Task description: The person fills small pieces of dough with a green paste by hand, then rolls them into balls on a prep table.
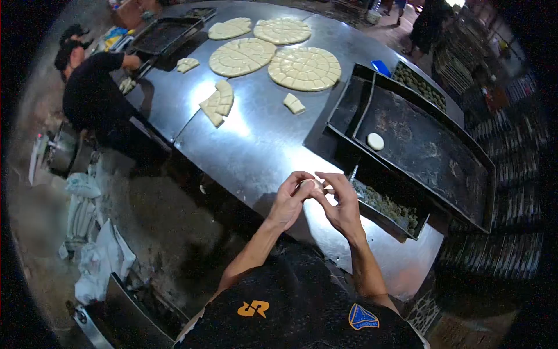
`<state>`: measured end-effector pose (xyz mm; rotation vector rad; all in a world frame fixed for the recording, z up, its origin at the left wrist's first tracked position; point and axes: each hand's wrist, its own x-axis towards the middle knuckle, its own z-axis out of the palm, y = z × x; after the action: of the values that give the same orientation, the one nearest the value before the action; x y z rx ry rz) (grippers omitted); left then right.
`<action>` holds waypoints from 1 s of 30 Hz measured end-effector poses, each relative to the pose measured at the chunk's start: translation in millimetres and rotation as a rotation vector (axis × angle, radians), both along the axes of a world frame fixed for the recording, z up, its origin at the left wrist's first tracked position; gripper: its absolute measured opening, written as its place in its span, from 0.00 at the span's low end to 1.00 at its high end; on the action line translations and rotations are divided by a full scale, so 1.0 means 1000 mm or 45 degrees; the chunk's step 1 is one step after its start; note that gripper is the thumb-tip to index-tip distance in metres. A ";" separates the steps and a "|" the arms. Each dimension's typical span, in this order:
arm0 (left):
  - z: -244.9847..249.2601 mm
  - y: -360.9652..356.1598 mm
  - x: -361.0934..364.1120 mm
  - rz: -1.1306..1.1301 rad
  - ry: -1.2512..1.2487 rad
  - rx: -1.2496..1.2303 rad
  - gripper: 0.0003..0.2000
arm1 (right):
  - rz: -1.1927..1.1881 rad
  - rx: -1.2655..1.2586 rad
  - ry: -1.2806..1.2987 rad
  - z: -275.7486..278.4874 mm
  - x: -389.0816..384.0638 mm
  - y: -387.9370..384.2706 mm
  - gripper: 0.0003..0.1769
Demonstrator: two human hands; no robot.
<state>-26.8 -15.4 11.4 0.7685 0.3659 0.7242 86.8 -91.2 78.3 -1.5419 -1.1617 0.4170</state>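
My left hand (286,203) and my right hand (342,206) meet above the metal table's near edge, fingers curled around a small piece of pale dough (315,184). Much of the dough is hidden by the fingers. Just right of my right hand lies a tray of greenish-brown crumbly filling (386,208). Beyond it, one round flattened dough piece (375,141) rests on a large dark baking tray (415,136). A small cut strip of dough (294,103) lies on the table farther out.
Several large dough rounds scored into pieces (305,68) cover the table's far part, with a partial wedge (218,103) nearer. Filling balls fill a tray (418,86) at the right. A co-worker in black (99,93) stands at the left beside another dark tray (165,36).
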 end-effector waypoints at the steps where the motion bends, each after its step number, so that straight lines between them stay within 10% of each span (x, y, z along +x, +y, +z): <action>1: -0.005 0.000 -0.004 -0.011 -0.001 0.014 0.12 | 0.063 0.012 -0.140 -0.008 0.003 0.000 0.10; 9: -0.013 0.026 -0.043 0.441 0.551 0.251 0.22 | 0.099 -0.468 -0.469 -0.159 0.021 0.007 0.11; 15: -0.034 0.028 -0.104 0.664 0.567 0.186 0.18 | -0.125 -0.237 -0.614 -0.043 0.034 0.053 0.14; 18: -0.029 0.022 -0.121 0.766 0.594 0.038 0.16 | -0.458 -0.424 -0.822 -0.077 0.011 0.079 0.19; 20: -0.031 0.022 -0.123 0.784 0.615 -0.005 0.15 | -0.067 -0.677 -0.932 -0.161 -0.012 0.081 0.23; 28: -0.013 0.120 -0.045 0.434 0.808 0.507 0.16 | 0.109 -0.465 -0.906 -0.164 0.010 0.081 0.19; 30: -0.029 0.166 -0.017 0.339 0.812 0.637 0.16 | 0.248 -0.836 -0.624 -0.154 0.017 0.051 0.17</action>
<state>-43.6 150.7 -17.4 1.4492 0.8957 0.8204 103.5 -40.0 -75.9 -2.1861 -1.6684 0.6117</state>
